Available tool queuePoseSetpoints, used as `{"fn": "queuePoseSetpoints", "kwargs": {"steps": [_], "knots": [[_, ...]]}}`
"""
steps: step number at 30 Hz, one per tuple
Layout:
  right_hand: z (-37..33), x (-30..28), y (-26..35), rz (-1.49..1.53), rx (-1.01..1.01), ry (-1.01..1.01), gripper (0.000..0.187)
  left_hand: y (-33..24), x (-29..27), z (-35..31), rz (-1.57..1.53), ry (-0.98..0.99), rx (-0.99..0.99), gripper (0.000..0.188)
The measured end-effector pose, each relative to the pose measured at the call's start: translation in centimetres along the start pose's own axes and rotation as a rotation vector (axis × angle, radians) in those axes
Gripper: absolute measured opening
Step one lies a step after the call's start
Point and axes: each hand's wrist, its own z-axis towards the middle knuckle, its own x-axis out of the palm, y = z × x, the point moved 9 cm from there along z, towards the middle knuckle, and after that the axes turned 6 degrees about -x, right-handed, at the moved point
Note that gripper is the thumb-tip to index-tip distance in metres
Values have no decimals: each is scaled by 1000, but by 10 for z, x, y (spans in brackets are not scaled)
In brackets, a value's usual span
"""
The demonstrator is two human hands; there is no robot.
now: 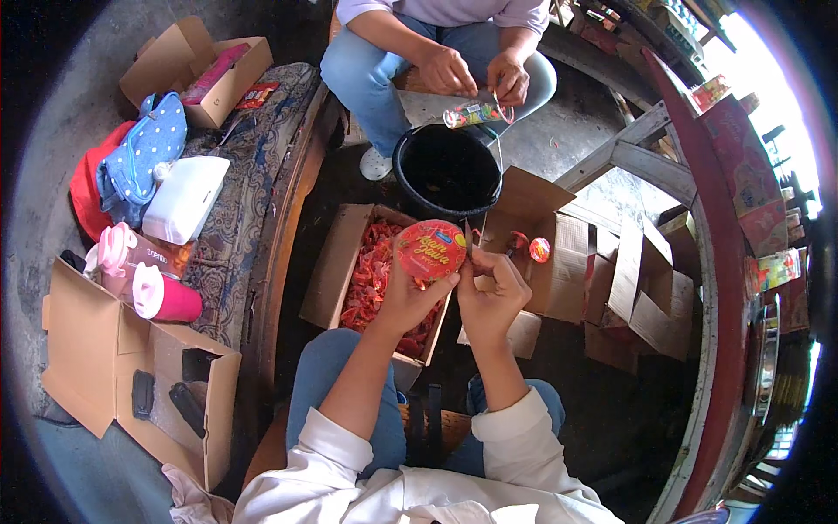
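My left hand (405,293) holds up a red container with a round printed lid (434,248), lid toward me, fingers wrapped round its side. Close at its right edge, my right hand (494,293) is closed in a pinch. Between those fingers rises a thin, dark blade-like strip (469,236), against the lid's edge; its exact kind is unclear. Beneath my hands sits a cardboard box (325,293) full of red wrappers or packets (371,288). To the right, an open carton (559,262) has a similar red round-lidded piece (539,250) in it.
Opposite, a co-worker's hands (476,74) hold a clear printed container (476,113) above a black bucket (447,170). Left, a patterned bench (236,175) carries a polka-dot bag (144,148), a white case (185,199) and pink tumblers (166,293). Open cartons (642,279) stand right, beside a red-edged table (711,349).
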Motion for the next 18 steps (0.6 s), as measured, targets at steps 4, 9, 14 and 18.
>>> {"fn": "queuePoseSetpoints", "kwargs": {"steps": [4,9,14,18], "knots": [[-1,0,2,-31,-41,-3,17,-4,2,-1,-28,11,7,64],[1,3,4,-46,-53,8,19,-6,1,-3,-38,9,-4,63],[0,3,6,-51,-91,-5,21,-7,2,-3,-56,19,-7,63],[3,2,0,-27,-48,-3,20,-6,4,-7,-40,25,32,64]]}}
